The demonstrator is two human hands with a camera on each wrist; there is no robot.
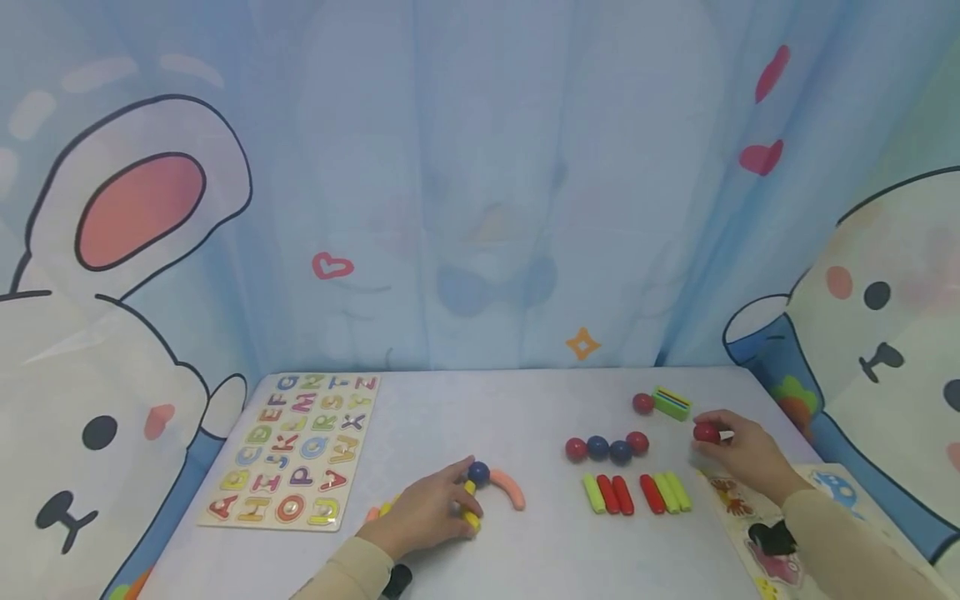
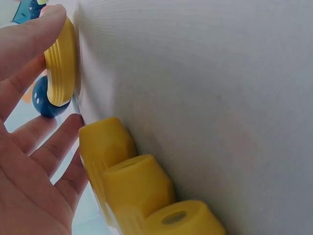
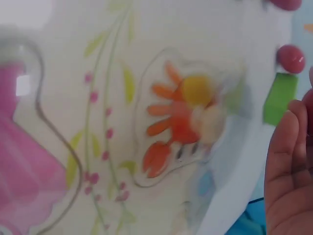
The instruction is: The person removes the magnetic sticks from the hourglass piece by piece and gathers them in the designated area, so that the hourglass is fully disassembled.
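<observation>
My left hand point(image 1: 423, 510) pinches a ridged yellow piece point(image 2: 62, 66) between thumb and fingers, low over the table. Right beside that piece is a blue ball point(image 1: 478, 473), and a curved salmon-pink piece point(image 1: 510, 489) extends to its right. Several faceted yellow pieces point(image 2: 139, 188) sit in a row below the left palm, mostly hidden by the hand in the head view. At the far right, my right hand point(image 1: 750, 458) pinches a red ball point(image 1: 706, 432) with a small white part sticking out. Nearby are a green striped block point(image 1: 672, 403) and another red ball point(image 1: 642, 403).
An alphabet puzzle board point(image 1: 292, 450) lies at left. Red and blue balls point(image 1: 597, 448) form a row right of centre, above short green and red sticks point(image 1: 652, 494). An animal puzzle board point(image 1: 843, 533) lies beneath the right forearm. A printed curtain point(image 1: 487, 183) hangs behind the table.
</observation>
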